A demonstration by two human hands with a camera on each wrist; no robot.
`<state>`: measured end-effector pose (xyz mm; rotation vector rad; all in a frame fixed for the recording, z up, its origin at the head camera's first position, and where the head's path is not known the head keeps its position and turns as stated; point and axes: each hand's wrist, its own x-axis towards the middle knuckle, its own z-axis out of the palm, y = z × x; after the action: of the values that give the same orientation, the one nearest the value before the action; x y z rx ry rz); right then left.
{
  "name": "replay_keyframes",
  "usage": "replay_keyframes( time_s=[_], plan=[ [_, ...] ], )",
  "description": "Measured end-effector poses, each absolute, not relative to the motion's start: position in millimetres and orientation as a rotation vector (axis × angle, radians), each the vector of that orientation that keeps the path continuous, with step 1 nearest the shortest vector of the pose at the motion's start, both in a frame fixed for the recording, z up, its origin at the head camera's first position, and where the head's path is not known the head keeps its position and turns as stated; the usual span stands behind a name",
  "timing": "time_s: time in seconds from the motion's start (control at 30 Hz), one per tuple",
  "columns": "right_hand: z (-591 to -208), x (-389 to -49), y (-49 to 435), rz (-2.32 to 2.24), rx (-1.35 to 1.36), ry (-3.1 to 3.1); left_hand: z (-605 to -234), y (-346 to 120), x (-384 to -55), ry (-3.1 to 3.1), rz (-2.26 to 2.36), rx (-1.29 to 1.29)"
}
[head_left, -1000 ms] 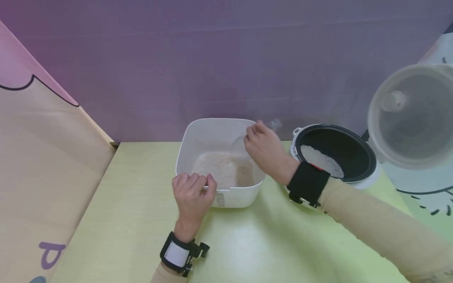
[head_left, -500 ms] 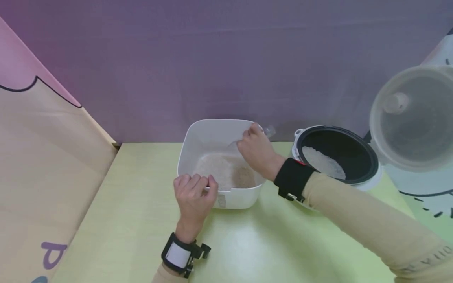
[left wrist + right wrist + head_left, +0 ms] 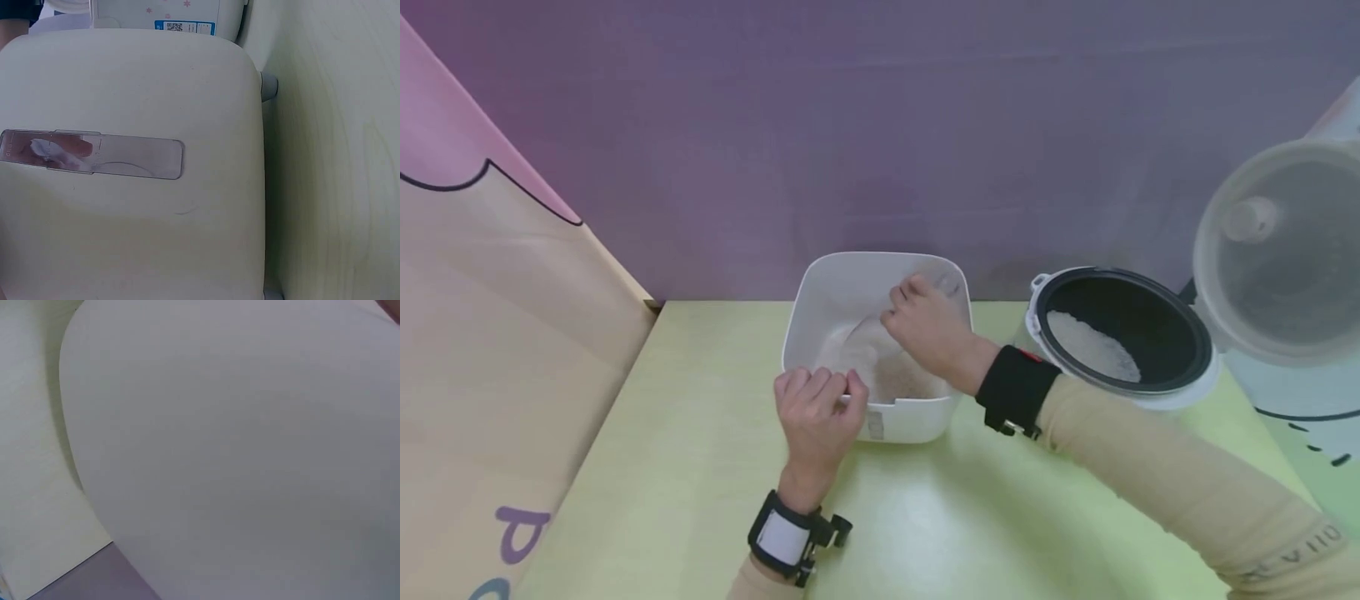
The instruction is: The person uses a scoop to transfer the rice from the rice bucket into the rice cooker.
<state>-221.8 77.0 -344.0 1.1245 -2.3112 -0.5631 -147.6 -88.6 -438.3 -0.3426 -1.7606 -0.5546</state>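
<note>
A white rice bin (image 3: 816, 287) stands on the table, with pale rice (image 3: 910, 382) in its bottom. My left hand (image 3: 820, 412) grips the front rim at the left, fingers curled over the edge. Inside the bin, my right hand (image 3: 928, 329) holds a clear plastic scoop (image 3: 867, 333) by its handle. The scoop's bowl is low at the rice, partly lost in glare. The left wrist view faces the bin's outer wall (image 3: 125, 237) with its clear window strip (image 3: 137, 156). Bin wall (image 3: 219, 456) fills most of the right wrist view, where the scoop is out of sight.
Right of the bin stands an open rice cooker (image 3: 1206, 392), its lid (image 3: 1292, 250) raised. White rice (image 3: 1093, 346) lies in its dark inner pot (image 3: 1157, 333). A purple cloth (image 3: 880, 150) hangs behind the pale table (image 3: 700, 467).
My right hand has moved left and down inside the bin, bringing the scoop lower into the rice. My left hand keeps its grip on the rim.
</note>
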Motion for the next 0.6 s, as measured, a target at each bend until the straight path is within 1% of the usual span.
replay_keyframes(
  time_s=[0.3, 0.6],
  plan=[
    [-343, -214, 73, -0.630, 1.239, -2.217, -437, -88, -149, -1.758, -0.544, -0.339],
    [-344, -207, 72, -0.502, 1.346, -2.273, -438, -90, -148, -1.776, -0.545, -0.331]
  ],
)
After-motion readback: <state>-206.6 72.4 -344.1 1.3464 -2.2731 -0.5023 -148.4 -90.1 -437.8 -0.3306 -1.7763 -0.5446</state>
